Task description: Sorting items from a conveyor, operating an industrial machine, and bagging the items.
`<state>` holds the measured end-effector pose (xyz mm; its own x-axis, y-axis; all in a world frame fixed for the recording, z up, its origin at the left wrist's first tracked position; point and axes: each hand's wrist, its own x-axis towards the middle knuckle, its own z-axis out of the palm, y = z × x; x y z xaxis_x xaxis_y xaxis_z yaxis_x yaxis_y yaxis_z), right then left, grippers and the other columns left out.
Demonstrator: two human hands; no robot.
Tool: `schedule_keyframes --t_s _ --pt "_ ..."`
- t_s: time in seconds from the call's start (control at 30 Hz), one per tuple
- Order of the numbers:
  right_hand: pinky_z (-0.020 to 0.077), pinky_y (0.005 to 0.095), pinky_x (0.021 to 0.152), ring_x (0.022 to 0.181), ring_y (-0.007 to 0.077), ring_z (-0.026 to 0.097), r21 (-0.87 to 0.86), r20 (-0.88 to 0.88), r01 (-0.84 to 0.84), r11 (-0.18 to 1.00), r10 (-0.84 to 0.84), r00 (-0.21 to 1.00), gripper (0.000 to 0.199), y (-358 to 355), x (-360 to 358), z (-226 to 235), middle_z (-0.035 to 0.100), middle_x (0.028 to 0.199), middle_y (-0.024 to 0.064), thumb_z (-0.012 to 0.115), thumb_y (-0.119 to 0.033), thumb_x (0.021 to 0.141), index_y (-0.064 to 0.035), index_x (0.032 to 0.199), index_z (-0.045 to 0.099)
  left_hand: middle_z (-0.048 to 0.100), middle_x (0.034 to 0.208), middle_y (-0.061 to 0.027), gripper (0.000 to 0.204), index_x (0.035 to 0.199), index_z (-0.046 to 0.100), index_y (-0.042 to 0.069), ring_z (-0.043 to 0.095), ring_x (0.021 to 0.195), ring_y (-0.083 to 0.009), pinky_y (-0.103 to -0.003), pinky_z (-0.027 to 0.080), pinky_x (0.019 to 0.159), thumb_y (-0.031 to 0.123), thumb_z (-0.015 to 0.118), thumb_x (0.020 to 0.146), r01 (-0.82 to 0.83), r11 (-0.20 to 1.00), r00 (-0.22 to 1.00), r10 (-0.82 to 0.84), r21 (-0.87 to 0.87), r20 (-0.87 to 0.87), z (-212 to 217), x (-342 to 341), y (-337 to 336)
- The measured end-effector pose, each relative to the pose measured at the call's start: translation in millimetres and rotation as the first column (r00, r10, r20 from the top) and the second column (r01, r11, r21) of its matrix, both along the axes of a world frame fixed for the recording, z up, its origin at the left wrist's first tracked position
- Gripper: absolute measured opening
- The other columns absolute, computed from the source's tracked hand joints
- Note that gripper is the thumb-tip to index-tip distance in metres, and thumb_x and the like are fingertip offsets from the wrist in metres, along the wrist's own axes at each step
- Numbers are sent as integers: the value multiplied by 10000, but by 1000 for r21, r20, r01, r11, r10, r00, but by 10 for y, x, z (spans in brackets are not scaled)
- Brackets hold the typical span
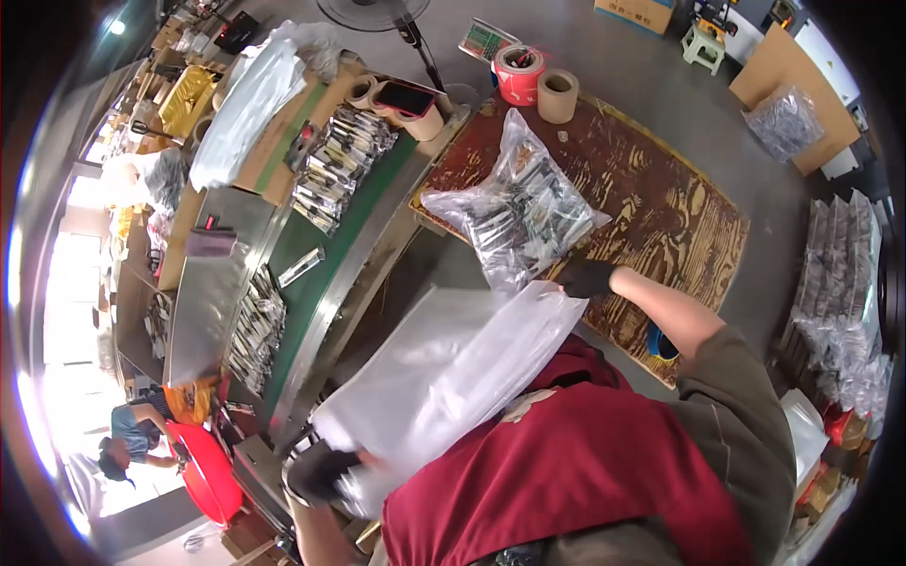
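A large, clear plastic bag (444, 368) stretches between my two hands in front of my red apron. My right hand (587, 279), in a black glove, is closed on its upper right corner. At the lower left end, my left hand (319, 472), also in a black glove, grips the plastic; its bare fingertips are slightly blurred. Just beyond my right hand, a filled clear bag (528, 212) of small packaged items lies on the worn wooden table (661, 226).
Piles of packaged items (344, 160) lie on the green conveyor belt (311, 250) at left. Tape rolls (557, 96), a scale (486, 40) and a phone (406, 98) are at the back. Stacked filled bags (835, 302) stand right. A co-worker (132, 439) is by a red tub (203, 472).
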<state>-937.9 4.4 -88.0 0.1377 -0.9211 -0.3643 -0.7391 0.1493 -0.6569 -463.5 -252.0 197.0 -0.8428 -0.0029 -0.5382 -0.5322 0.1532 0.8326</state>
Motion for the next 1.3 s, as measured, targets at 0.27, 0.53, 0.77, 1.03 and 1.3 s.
schedule_keyframes --t_s 0.27,0.53,0.77,1.03,1.3 --pt "489 431 788 895 304 635 -30 -360 590 807 -560 746 558 -2089 -806 666 645 938 173 657 -372 714 -114 1181 495 662 827 -33 197 937 634 32 638 693 -140 -266 466 602 85 597 750 -71 860 993 106 -506 41 1108 -1391 847" --pt "416 444 912 1104 296 542 272 -569 632 726 -408 714 467 -2488 -481 262 534 1245 133 501 -394 850 -104 1216 510 577 1150 -167 584 1208 490 -50 548 1057 -248 -358 414 930 333 675 807 313 950 926 -301 -16 227 353 -1569 -435" --pt "473 424 835 1056 349 567 114 -164 864 490 -849 503 526 -933 -1129 450 581 1059 296 553 -316 767 23 1156 452 536 1165 -105 530 1270 443 18 475 1142 -167 -325 359 995 48 632 776 377 924 926 -379 -67 -8 -281 -2150 -868" --pt "243 304 313 400 138 352 146 666 602 -785 -372 -646 251 1403 -1053 1890 360 565 14 635 -269 822 -167 893 417 564 1120 -91 419 1178 476 -9 548 1021 -186 -319 427 899 180 627 836 247 965 804 -252 -84 -538 1487 -4384 -1111" --pt "424 351 519 627 215 507 -340 815 114 -934 -353 -460 266 2746 735 3027 511 730 68 621 -194 760 -69 977 531 567 1043 -136 404 1189 470 -3 584 943 -244 -302 443 819 1 586 802 820 156 -321 -671 -551 -668 2015 -4681 479"
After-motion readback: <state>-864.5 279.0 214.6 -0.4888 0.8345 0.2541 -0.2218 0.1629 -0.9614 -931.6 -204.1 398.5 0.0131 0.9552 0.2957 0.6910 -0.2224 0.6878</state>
